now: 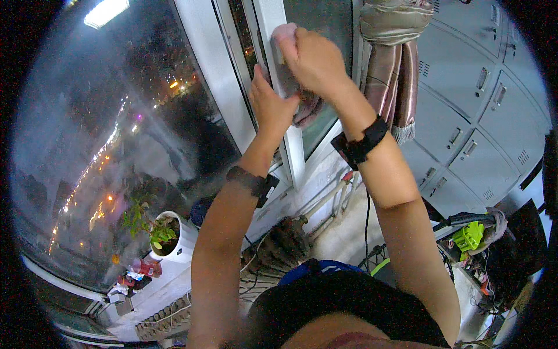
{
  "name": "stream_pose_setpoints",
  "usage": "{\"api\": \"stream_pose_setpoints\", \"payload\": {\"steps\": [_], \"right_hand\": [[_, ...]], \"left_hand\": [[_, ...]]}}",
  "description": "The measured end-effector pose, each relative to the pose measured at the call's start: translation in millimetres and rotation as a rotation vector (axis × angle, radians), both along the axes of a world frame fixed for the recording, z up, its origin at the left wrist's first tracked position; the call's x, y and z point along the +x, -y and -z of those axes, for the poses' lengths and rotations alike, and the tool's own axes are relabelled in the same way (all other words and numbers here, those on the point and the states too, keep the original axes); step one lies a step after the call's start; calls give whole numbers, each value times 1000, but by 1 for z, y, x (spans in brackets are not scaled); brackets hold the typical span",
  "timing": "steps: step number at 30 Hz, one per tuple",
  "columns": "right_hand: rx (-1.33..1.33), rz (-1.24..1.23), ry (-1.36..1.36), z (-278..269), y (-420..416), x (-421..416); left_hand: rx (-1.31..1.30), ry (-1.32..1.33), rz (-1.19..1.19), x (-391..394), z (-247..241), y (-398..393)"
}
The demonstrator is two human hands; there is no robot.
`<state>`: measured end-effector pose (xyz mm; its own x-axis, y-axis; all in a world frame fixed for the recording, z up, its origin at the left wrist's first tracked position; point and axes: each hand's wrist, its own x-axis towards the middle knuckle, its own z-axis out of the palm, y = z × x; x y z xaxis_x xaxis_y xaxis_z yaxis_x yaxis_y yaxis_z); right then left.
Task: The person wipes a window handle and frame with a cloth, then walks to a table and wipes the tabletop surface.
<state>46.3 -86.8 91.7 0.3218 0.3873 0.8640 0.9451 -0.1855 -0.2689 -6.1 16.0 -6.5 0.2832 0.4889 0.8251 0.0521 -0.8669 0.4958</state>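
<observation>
A pink cloth [284, 35] is bunched in my right hand [318, 61], which presses it against the white frame [294, 152] of an opened window sash. Part of the cloth hangs below that hand, over the glass pane [320, 131]. Lower and to the left, my left hand [272, 102] rests on the edge of the same frame, fingers apart and thumb towards the cloth. Both wrists wear black straps. To the left is a large window pane [152, 144] with night lights behind it.
A potted plant in a white pot [187, 240] and a red-labelled bottle [148, 268] stand on the sill. Below the window are a radiator [283, 244] and pipes [327, 198]. A tied curtain [390, 83] hangs right of the sash, beside grey metal lockers [457, 100].
</observation>
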Motion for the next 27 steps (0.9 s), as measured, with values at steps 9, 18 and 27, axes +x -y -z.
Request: {"api": "stream_pose_setpoints", "payload": {"steps": [9,18,27], "right_hand": [[45,-65,134,10,-4,15],[239,-16,529,28,-9,29],[-96,38,85,-3,2,23]], "left_hand": [[62,58,-49,8,8,-3],[64,103,-19,10,15,3],[-46,100,22,11,14,-2]]}}
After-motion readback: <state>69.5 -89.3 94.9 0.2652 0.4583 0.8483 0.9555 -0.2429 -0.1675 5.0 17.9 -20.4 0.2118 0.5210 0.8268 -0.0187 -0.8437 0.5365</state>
